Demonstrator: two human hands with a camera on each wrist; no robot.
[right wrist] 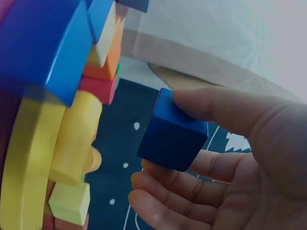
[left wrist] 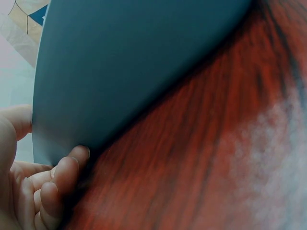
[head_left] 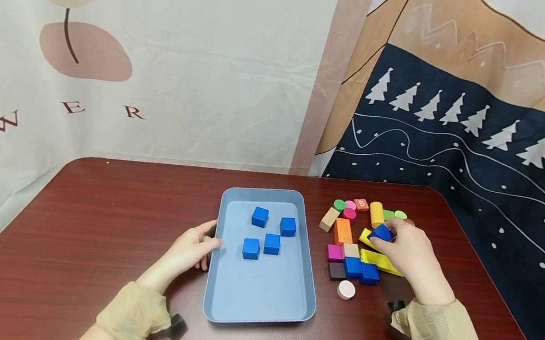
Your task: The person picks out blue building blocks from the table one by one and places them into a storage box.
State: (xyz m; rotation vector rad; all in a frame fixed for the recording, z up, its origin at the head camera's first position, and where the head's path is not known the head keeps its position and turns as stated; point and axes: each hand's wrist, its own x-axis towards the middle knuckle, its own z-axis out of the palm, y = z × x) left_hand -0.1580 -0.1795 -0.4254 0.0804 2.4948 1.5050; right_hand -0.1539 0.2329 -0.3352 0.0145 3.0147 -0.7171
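My right hand [head_left: 406,250] pinches a blue cube [right wrist: 175,134] between thumb and fingers, above the group of loose blocks. On the left, my left hand [head_left: 197,245] grips the long side of a light blue tray [head_left: 258,304], its thumb over the rim and its fingers against the outer wall [left wrist: 129,62]. Inside the tray sit several blue cubes [head_left: 272,244], grouped toward its far half. Two more blue cubes [head_left: 369,274] lie side by side at the near end of the loose blocks.
Right of the tray lie an orange block [head_left: 343,232], a yellow cylinder [head_left: 376,214], a yellow arched piece [head_left: 381,261], a magenta block [head_left: 335,252], a dark block [head_left: 336,271] and a white disc [head_left: 346,289]. Printed cloth hangs behind the brown table [head_left: 98,218].
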